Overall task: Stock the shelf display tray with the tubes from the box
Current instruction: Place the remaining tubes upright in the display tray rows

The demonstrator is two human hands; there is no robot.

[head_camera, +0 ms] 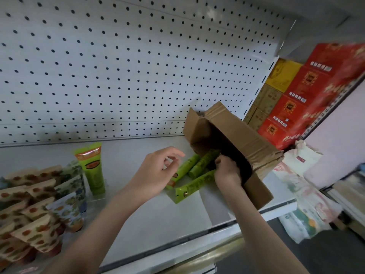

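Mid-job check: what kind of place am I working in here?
Most likely a shop aisle: a pegboard-backed shelf, stacked red cartons in the next bay, and rows of patterned tubes already on display at the left.

A white shelf (pixel 158 214) runs along under a pegboard back wall (pixel 118 66). At its right end a cardboard box (pixel 246 139) lies tipped on its side, open mouth facing left, one flap reaching the front edge. Three green tubes (pixel 194 183) lie flat at that mouth, close together, the upper ones partly inside. Further left another green tube (pixel 92 169) stands upright, cap down, in a clear tray (pixel 98 196). Beside it, patterned tubes (pixel 39 214) stand packed in rows.
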